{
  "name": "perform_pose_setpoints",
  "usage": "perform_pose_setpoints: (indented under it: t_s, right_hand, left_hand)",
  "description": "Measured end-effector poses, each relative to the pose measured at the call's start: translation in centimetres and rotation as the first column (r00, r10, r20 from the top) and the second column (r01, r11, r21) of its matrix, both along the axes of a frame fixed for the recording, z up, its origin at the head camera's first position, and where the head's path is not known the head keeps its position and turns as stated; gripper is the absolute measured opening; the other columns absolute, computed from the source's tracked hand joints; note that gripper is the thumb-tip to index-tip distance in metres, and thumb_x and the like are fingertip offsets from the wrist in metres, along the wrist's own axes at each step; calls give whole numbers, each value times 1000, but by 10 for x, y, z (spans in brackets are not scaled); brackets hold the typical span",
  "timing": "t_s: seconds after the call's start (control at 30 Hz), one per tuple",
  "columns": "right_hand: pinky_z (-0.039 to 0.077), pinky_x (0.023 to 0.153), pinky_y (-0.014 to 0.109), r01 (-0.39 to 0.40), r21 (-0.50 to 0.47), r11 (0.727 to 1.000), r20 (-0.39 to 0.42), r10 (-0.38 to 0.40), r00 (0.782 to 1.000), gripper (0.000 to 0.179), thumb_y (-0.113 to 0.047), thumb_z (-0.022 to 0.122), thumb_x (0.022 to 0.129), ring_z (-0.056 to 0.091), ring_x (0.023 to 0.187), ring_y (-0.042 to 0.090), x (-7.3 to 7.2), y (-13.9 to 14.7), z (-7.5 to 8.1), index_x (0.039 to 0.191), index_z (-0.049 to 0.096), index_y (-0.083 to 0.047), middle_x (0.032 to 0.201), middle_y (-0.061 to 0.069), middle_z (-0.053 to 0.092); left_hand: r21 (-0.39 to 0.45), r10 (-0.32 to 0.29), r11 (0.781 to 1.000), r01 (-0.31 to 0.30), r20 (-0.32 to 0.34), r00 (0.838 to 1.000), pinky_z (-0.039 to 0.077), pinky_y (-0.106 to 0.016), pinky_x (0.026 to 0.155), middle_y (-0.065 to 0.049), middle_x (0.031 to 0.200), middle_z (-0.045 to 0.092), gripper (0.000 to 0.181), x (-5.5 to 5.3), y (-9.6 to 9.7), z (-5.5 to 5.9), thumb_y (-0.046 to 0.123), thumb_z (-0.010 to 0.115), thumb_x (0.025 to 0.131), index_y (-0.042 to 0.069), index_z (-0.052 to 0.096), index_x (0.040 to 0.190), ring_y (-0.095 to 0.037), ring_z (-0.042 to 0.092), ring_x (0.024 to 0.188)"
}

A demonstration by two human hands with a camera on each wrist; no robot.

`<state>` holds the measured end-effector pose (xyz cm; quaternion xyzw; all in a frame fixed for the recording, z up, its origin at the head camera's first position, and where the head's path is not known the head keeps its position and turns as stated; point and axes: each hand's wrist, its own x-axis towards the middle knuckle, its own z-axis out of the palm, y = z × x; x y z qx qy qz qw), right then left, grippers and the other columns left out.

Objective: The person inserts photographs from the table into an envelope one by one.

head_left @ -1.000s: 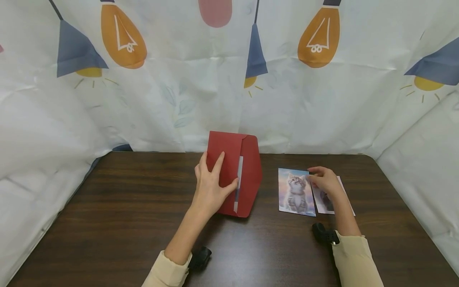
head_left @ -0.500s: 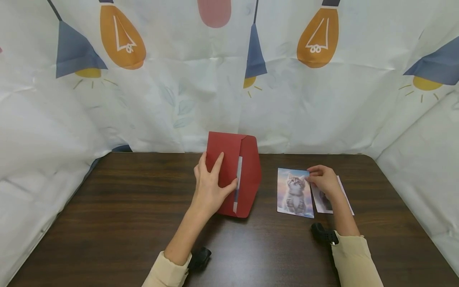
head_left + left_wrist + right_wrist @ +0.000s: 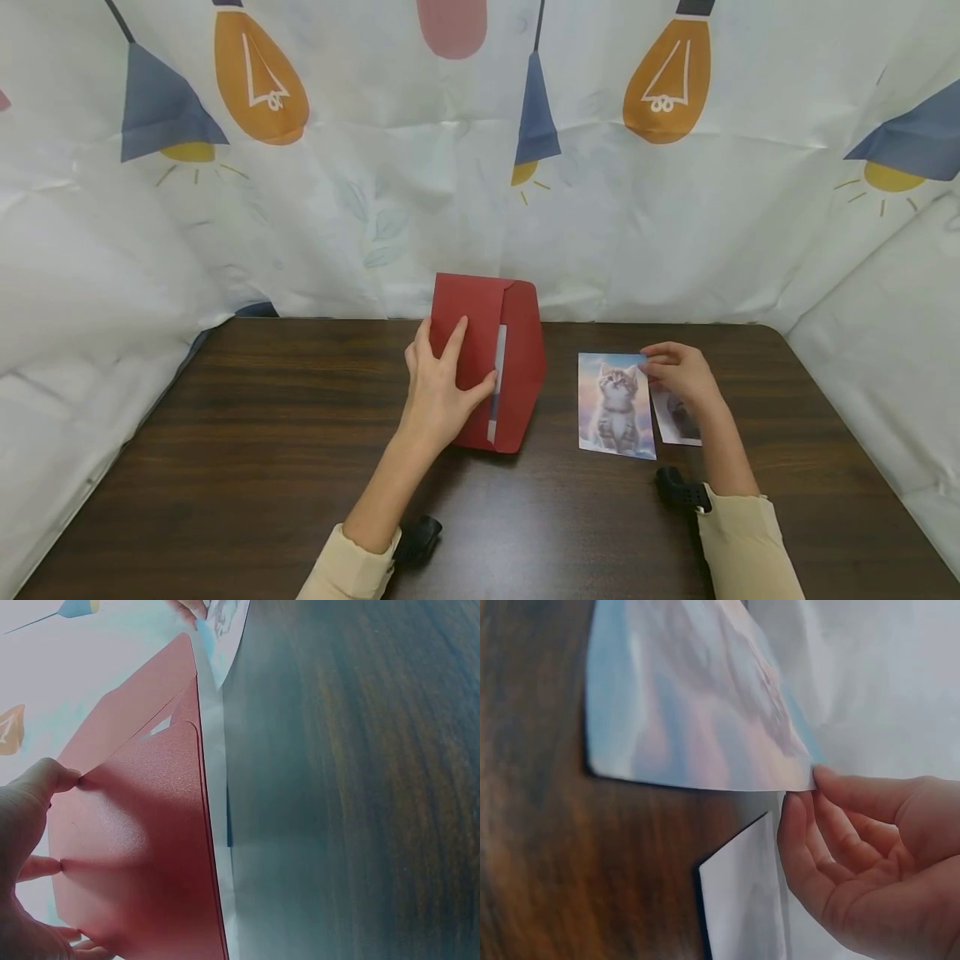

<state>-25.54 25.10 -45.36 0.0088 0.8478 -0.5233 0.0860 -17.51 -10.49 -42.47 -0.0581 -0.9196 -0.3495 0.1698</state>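
A red envelope point(image 3: 472, 358) with its flap unfolded to the right stands out in the head view; a whitish strip point(image 3: 498, 375) shows at its opening. On its front rests my left hand point(image 3: 438, 396), fingers spread, the thumb near the opening. In the left wrist view the fingertips point(image 3: 56, 865) touch the red face. My right hand point(image 3: 682, 377) pinches the upper right corner of a kitten picture card point(image 3: 617, 408) between thumb and fingers, and the right wrist view shows the card bending up. A second picture card point(image 3: 677, 419) lies partly hidden beneath that hand.
The dark wooden table point(image 3: 247, 467) extends below both hands. A white curtain point(image 3: 337, 217) printed with lamps and bulbs hangs behind its back edge, and the envelope's top overlaps it in view. Black wrist devices point(image 3: 418, 540) sit at both cuffs.
The kitten card has shifted slightly left and lower in the head view, with my right hand pinching it throughout. My left hand and the envelope have stayed almost still.
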Motion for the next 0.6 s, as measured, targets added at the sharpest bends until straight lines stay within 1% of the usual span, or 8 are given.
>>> perform_pose_setpoints:
  t_s: [0.13, 0.4, 0.5, 0.6]
  right_hand:
    - [60, 76, 25, -9, -13, 1000, 3, 9, 1000, 41, -4, 61, 105, 65, 83, 8, 0, 1, 2, 141, 53, 15, 110, 10, 70]
    - [62, 77, 25, -14, -47, 999, 4, 14, 1000, 39, -6, 59, 107, 67, 81, 9, 2, -1, 9, 140, 54, 15, 99, -3, 70]
    - [62, 77, 25, -21, -43, 999, -9, 21, 1000, 38, -7, 59, 107, 67, 81, 9, 3, -3, 12, 138, 55, 15, 100, -2, 71]
    - [62, 77, 26, -31, -30, 999, -24, 30, 999, 38, -8, 58, 107, 67, 82, 10, 4, -4, 13, 137, 56, 15, 104, 5, 73]
  left_hand:
    - [2, 0, 1000, 0, -4, 1000, 58, -59, 96, -25, 167, 21, 87, -1, 0, 0, 22, 87, 86, 9, 43, 161, -46, 30, 144]
    - [-2, -9, 1000, 8, -36, 999, 59, -59, 95, -27, 166, 23, 83, 0, -1, 0, 21, 86, 87, 7, 45, 159, -47, 31, 142]
    - [-3, -8, 1000, 8, -40, 999, 59, -59, 95, -27, 166, 23, 84, 0, -1, 0, 21, 86, 87, 7, 45, 159, -47, 31, 142]
    - [-3, -4, 1000, 4, -33, 999, 59, -59, 95, -27, 166, 23, 84, 0, -1, 0, 21, 86, 87, 8, 45, 159, -47, 31, 142]
